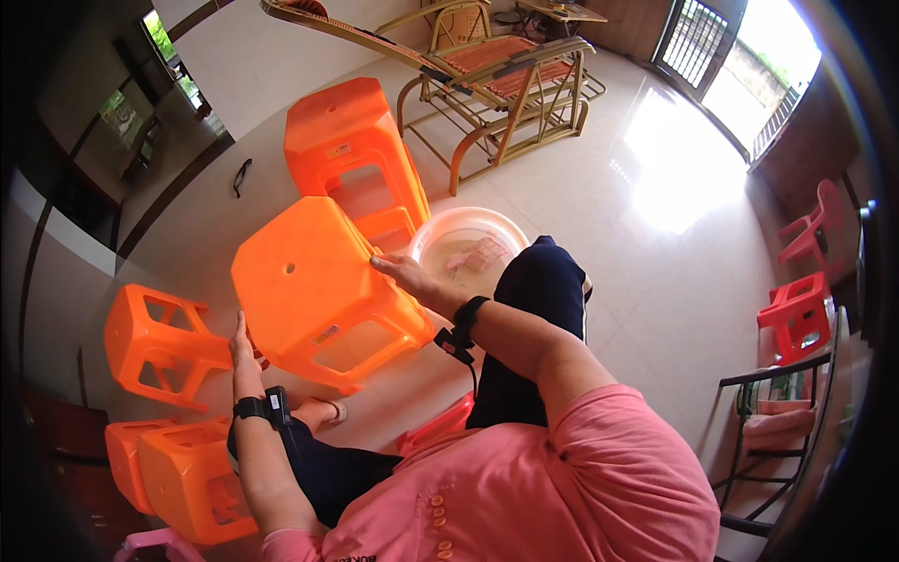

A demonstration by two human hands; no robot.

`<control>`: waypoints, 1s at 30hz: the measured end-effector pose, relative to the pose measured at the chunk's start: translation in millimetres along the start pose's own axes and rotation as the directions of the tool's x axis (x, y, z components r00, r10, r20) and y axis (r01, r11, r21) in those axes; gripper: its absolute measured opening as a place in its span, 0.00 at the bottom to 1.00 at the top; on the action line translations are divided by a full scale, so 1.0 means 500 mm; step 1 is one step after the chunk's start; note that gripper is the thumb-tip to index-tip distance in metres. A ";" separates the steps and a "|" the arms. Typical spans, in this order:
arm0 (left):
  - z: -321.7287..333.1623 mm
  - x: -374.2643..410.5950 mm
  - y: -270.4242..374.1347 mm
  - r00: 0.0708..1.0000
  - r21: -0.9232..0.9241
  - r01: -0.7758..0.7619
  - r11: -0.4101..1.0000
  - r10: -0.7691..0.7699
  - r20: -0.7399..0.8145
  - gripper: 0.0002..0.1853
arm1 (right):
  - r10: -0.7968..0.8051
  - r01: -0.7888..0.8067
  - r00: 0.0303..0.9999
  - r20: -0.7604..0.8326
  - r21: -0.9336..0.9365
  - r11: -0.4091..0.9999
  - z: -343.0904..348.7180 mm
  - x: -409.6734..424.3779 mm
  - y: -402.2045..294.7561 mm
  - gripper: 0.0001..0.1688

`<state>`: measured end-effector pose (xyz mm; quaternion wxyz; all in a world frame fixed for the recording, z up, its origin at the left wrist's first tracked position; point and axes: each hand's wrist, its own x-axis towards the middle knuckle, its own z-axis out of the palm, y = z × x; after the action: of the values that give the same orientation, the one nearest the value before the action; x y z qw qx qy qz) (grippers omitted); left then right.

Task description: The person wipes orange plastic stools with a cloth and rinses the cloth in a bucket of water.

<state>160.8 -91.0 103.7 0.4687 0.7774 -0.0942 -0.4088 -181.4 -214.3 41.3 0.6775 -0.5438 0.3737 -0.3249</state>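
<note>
An orange plastic stool [302, 274] is tilted before me, its octagonal seat with a central hole turned up toward me. My right hand [407, 272] grips its far right edge, thumb on the rim of the seat. At the near left side my left hand [244, 351] presses against the stool, its fingers partly hidden by it. Just beyond my right hand a white plastic basin [420, 247] sits on the floor, with a wet pinkish cloth [479, 254] lying in water. Whether the stool's legs touch the floor cannot be told.
Another orange stool [337, 116] stands beyond. More orange stools [151, 337] stand at left, including a nearer one [184, 478]. A bamboo reclining chair [506, 77] is at the back. Red stool [801, 309] and pink chair [808, 228] line the right. A black strip-like object [241, 177] lies on the floor.
</note>
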 end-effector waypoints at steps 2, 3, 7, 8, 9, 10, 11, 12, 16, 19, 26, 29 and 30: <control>-0.006 0.011 0.008 0.999 -0.027 -0.053 0.998 0.053 0.000 0.29 | 0.061 -0.059 0.996 -0.067 0.025 0.998 0.016 -0.017 -0.002 0.40; -0.007 0.017 0.010 0.997 -0.042 -0.078 0.996 0.078 0.003 0.30 | 0.092 -0.089 0.990 -0.103 0.036 0.995 0.018 -0.026 -0.005 0.39; 0.004 0.024 0.021 0.979 -0.363 -0.180 0.914 0.202 0.023 0.29 | 0.229 -0.233 0.971 -0.066 -0.060 0.971 -0.020 -0.028 0.026 0.36; 0.008 0.008 0.024 0.974 -0.361 -0.202 0.911 0.227 0.027 0.29 | 0.258 -0.263 0.962 -0.092 -0.053 0.963 -0.037 -0.039 0.042 0.35; 0.009 -0.014 0.033 0.967 -0.358 -0.230 0.905 0.255 0.021 0.30 | 0.283 -0.289 0.953 -0.108 -0.044 0.956 -0.046 -0.045 0.054 0.34; 0.018 -0.020 0.036 0.972 -0.382 -0.233 0.894 0.231 -0.052 0.32 | 0.298 -0.307 0.940 -0.168 -0.029 0.951 -0.057 -0.046 0.081 0.30; 0.016 -0.011 0.033 0.964 -0.370 -0.248 0.895 0.266 -0.002 0.36 | 0.357 -0.370 0.917 -0.177 -0.046 0.928 -0.076 -0.051 0.107 0.28; 0.005 0.007 0.030 0.953 -0.358 -0.266 0.895 0.300 0.042 0.40 | 0.414 -0.430 0.892 -0.180 -0.062 0.900 -0.091 -0.056 0.126 0.27; 0.062 0.030 0.008 0.609 0.337 -0.716 0.612 0.783 -0.128 0.40 | 0.594 -0.625 0.769 -0.236 -0.083 0.776 -0.120 -0.075 0.139 0.21; 0.126 -0.069 0.028 0.592 0.874 -0.431 0.226 0.801 0.085 0.37 | 0.529 -0.581 0.801 -0.278 -0.154 0.799 -0.140 -0.037 0.135 0.15; 0.170 -0.005 0.013 0.525 0.812 -0.565 0.146 0.822 0.218 0.33 | 0.534 -0.616 0.787 -0.308 -0.356 0.703 -0.450 0.101 0.373 0.09; 0.107 -0.016 0.015 0.507 0.840 -0.528 0.123 0.839 0.196 0.30 | 0.293 -0.566 0.821 -0.490 -0.625 0.538 -0.335 0.157 0.332 0.14; 0.100 -0.021 0.015 0.496 0.845 -0.525 0.101 0.843 0.208 0.30 | 0.372 -0.616 0.786 -0.493 -0.580 0.532 -0.325 0.166 0.303 0.14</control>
<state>119.5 -122.1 104.3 0.1787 0.8084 -0.5517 0.1009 -273.5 -335.0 -140.7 0.4063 -0.5739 0.7106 -0.0252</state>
